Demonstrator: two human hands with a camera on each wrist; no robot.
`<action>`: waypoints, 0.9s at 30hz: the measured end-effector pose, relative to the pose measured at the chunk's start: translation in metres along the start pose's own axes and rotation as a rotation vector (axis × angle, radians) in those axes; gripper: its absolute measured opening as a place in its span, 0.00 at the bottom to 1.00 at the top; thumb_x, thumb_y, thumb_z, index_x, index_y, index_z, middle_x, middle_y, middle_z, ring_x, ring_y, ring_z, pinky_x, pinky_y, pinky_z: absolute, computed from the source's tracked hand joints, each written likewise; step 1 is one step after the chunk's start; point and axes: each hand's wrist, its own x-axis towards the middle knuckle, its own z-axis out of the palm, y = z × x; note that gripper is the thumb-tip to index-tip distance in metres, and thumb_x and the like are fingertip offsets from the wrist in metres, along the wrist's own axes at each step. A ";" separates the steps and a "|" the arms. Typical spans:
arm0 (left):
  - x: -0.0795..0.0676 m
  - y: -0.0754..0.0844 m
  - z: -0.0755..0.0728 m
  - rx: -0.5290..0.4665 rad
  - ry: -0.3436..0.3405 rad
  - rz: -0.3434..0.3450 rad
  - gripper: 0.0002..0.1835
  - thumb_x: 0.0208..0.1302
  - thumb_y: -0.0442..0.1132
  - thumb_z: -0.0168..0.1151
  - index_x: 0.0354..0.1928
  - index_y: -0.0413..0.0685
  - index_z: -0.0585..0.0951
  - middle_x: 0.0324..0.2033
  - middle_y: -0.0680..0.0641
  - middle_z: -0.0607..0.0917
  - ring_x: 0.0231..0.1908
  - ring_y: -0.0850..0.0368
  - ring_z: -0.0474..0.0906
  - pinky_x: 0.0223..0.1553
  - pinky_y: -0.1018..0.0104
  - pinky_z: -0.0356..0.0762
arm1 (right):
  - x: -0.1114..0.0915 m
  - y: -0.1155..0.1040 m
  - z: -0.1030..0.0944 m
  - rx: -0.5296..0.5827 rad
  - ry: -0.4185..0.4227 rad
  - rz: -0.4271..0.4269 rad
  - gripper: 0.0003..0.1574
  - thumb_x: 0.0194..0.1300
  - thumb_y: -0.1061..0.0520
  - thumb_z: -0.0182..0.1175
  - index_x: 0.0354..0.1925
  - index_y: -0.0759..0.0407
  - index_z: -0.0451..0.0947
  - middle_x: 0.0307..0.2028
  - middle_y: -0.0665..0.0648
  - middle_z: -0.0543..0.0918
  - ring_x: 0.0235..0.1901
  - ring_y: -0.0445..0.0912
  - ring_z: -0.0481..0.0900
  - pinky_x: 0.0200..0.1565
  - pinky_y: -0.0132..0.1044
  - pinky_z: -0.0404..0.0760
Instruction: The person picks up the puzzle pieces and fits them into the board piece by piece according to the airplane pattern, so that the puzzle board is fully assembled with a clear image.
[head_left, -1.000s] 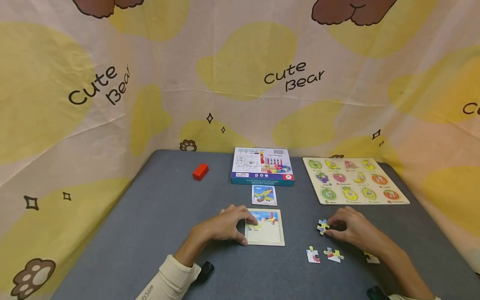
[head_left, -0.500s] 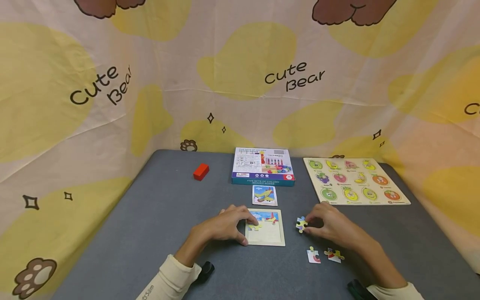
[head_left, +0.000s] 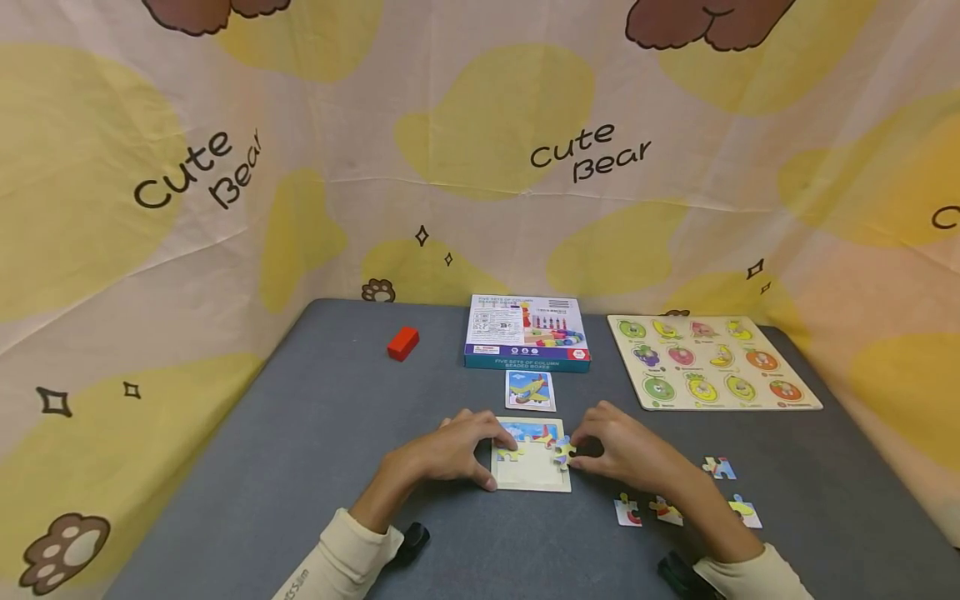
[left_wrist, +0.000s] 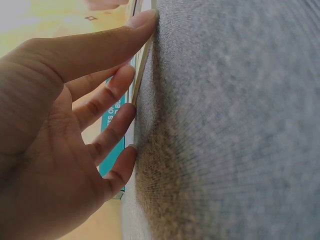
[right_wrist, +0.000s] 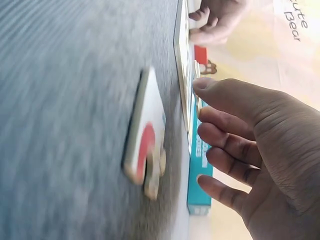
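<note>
A shallow wooden puzzle tray (head_left: 530,479) lies on the table, its back part filled with joined pieces of a sky picture and a loose-edged piece at its left. My left hand (head_left: 461,450) holds the tray by its left side, thumb at the near corner and index finger reaching over the pieces. Between thumb and fingertips my right hand (head_left: 618,446) pinches a jigsaw piece (head_left: 563,451) over the tray's right rim. Several more jigsaw pieces lie to the right, one with a red arc (right_wrist: 147,137) close below the right wrist camera.
Behind the tray lies an airplane picture card (head_left: 530,390), with a flat beaded-toy box (head_left: 527,333) beyond it. A red block (head_left: 403,342) sits back left. The fruit board (head_left: 712,364) rests at the back right, near the patterned cloth wall (head_left: 480,250).
My right hand has carried the jigsaw piece leftward from the right of the table to the tray's right rim. The left hand and tray have stayed put.
</note>
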 end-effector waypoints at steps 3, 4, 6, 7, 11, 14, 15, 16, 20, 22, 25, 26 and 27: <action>0.000 0.000 0.000 0.002 0.000 0.004 0.28 0.58 0.45 0.82 0.62 0.62 0.86 0.58 0.57 0.80 0.56 0.56 0.67 0.58 0.51 0.63 | 0.005 -0.004 0.004 0.000 -0.003 -0.018 0.12 0.64 0.44 0.76 0.42 0.48 0.90 0.39 0.40 0.82 0.44 0.38 0.73 0.48 0.41 0.80; 0.000 0.000 0.000 0.004 0.001 0.006 0.28 0.58 0.45 0.82 0.62 0.62 0.86 0.58 0.57 0.80 0.56 0.56 0.67 0.58 0.50 0.63 | 0.007 -0.006 0.005 0.002 -0.004 -0.022 0.12 0.64 0.44 0.76 0.42 0.48 0.90 0.39 0.40 0.81 0.44 0.38 0.73 0.48 0.40 0.80; 0.000 0.000 0.000 0.008 0.002 0.010 0.28 0.58 0.45 0.82 0.62 0.62 0.86 0.58 0.57 0.80 0.56 0.55 0.68 0.58 0.50 0.63 | 0.010 -0.008 0.007 0.003 -0.005 -0.036 0.13 0.64 0.44 0.76 0.42 0.48 0.90 0.39 0.40 0.82 0.44 0.38 0.73 0.48 0.40 0.80; 0.000 0.000 0.000 0.009 0.001 0.010 0.28 0.58 0.45 0.82 0.62 0.62 0.86 0.58 0.57 0.80 0.56 0.56 0.68 0.58 0.50 0.63 | 0.012 -0.009 0.008 0.005 -0.005 -0.041 0.12 0.64 0.44 0.76 0.42 0.48 0.90 0.39 0.40 0.82 0.44 0.38 0.73 0.48 0.41 0.80; 0.001 0.000 0.000 0.011 0.001 0.011 0.28 0.58 0.45 0.82 0.62 0.62 0.86 0.58 0.57 0.80 0.57 0.56 0.68 0.59 0.50 0.63 | 0.018 -0.014 0.011 0.000 -0.014 -0.065 0.12 0.65 0.45 0.76 0.42 0.49 0.90 0.39 0.41 0.82 0.45 0.38 0.74 0.50 0.42 0.80; 0.001 0.000 0.000 0.009 0.003 0.015 0.28 0.58 0.45 0.82 0.62 0.61 0.86 0.58 0.57 0.80 0.57 0.56 0.68 0.59 0.49 0.63 | 0.023 -0.017 0.013 -0.003 -0.035 -0.060 0.12 0.65 0.46 0.76 0.43 0.50 0.90 0.39 0.42 0.83 0.45 0.39 0.74 0.50 0.43 0.80; 0.001 0.000 0.000 0.009 0.004 0.017 0.28 0.58 0.45 0.82 0.62 0.61 0.86 0.58 0.57 0.80 0.57 0.56 0.69 0.59 0.49 0.63 | 0.025 -0.019 0.014 -0.004 -0.042 -0.056 0.12 0.65 0.46 0.76 0.43 0.50 0.90 0.40 0.42 0.83 0.45 0.39 0.74 0.50 0.43 0.80; 0.000 0.000 0.000 0.008 0.004 0.019 0.28 0.58 0.45 0.82 0.62 0.61 0.86 0.58 0.57 0.80 0.57 0.56 0.69 0.59 0.49 0.63 | 0.026 -0.020 0.014 -0.005 -0.048 -0.053 0.12 0.65 0.46 0.75 0.43 0.50 0.90 0.40 0.42 0.83 0.45 0.39 0.74 0.50 0.43 0.80; 0.000 0.000 -0.001 0.003 0.004 0.022 0.28 0.58 0.45 0.82 0.62 0.61 0.86 0.57 0.57 0.80 0.57 0.56 0.69 0.60 0.49 0.63 | 0.031 -0.025 0.016 -0.011 -0.063 -0.047 0.12 0.65 0.47 0.76 0.43 0.52 0.90 0.40 0.44 0.84 0.44 0.40 0.74 0.49 0.41 0.80; 0.000 0.000 -0.001 0.003 0.004 0.021 0.28 0.58 0.44 0.82 0.62 0.61 0.86 0.57 0.57 0.80 0.58 0.56 0.69 0.60 0.49 0.63 | 0.033 -0.027 0.016 -0.018 -0.063 -0.050 0.13 0.65 0.48 0.76 0.43 0.53 0.91 0.40 0.45 0.85 0.44 0.40 0.75 0.48 0.41 0.80; 0.000 0.000 0.000 0.004 0.005 0.021 0.28 0.58 0.44 0.82 0.62 0.61 0.86 0.57 0.57 0.80 0.58 0.56 0.69 0.59 0.49 0.63 | 0.035 -0.029 0.017 -0.016 -0.063 -0.057 0.13 0.65 0.49 0.76 0.44 0.55 0.91 0.40 0.46 0.85 0.43 0.40 0.75 0.48 0.41 0.80; 0.000 0.000 0.000 0.005 0.005 0.021 0.28 0.58 0.44 0.82 0.61 0.61 0.86 0.57 0.57 0.80 0.57 0.56 0.69 0.59 0.50 0.63 | 0.035 -0.030 0.017 -0.013 -0.065 -0.055 0.13 0.66 0.49 0.75 0.44 0.55 0.91 0.40 0.46 0.85 0.44 0.41 0.75 0.48 0.41 0.80; 0.000 0.000 0.000 0.005 0.005 0.022 0.28 0.58 0.44 0.82 0.61 0.61 0.86 0.57 0.57 0.80 0.57 0.56 0.69 0.59 0.50 0.62 | 0.035 -0.030 0.017 -0.012 -0.066 -0.053 0.13 0.66 0.49 0.75 0.45 0.55 0.91 0.40 0.47 0.85 0.44 0.41 0.75 0.49 0.42 0.80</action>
